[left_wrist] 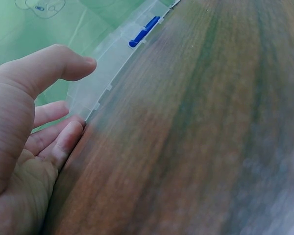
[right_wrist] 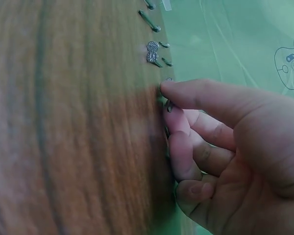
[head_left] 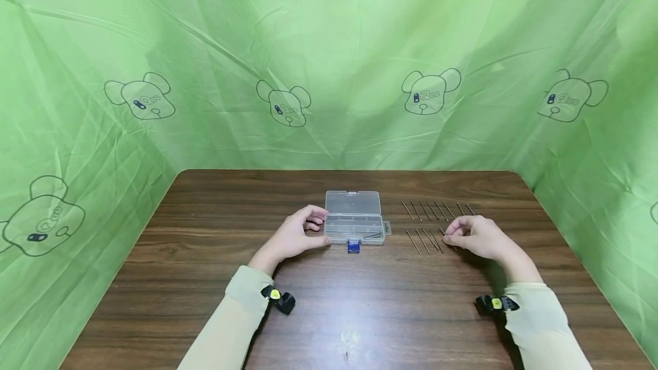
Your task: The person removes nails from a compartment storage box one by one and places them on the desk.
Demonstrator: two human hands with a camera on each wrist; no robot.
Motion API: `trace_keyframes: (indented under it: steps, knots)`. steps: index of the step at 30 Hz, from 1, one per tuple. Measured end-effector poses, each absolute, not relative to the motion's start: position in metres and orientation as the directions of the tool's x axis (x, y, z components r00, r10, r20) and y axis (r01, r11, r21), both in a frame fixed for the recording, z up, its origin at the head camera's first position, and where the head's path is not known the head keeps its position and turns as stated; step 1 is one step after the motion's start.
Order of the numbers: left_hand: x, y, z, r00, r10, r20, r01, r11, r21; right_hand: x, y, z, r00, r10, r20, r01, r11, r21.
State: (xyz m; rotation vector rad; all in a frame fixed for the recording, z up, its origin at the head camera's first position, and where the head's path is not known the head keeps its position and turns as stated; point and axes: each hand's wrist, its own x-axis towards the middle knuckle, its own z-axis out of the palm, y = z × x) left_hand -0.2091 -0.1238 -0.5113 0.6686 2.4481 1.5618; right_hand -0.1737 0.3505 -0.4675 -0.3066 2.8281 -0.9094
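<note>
A clear plastic divided box (head_left: 353,220) lies with its lid (head_left: 352,203) raised at the back and a blue latch (head_left: 353,246) in front. A few thin nails (head_left: 371,236) lie in its front right compartment. My left hand (head_left: 298,233) rests at the box's left end, fingers touching that end and thumb near the front corner. To the right, my right hand (head_left: 478,237) pinches a metal nail (right_wrist: 169,105) between thumb and index finger, low over the table. Its other fingers are bent. The nail is mostly hidden behind the fingertips.
A back row of several nails (head_left: 429,210) lies slanted on the wooden table (head_left: 329,307). A front row of nails (head_left: 422,241) extends up to my right hand. A clear tab (head_left: 387,228) juts from the box's right side. Green cloth (head_left: 339,44) surrounds the table.
</note>
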Motion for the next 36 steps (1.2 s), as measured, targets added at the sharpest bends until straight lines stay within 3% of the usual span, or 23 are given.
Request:
trace_keyframes:
  steps: [36]
  knots:
    - [-0.2089, -0.1248, -0.5106, -0.886, 0.451, 0.107, 0.291, 0.362, 0.885, -0.1721, 0.3504, -0.4635, -0.959, -0.226, -0.169, -0.083, 0.798, -0.598]
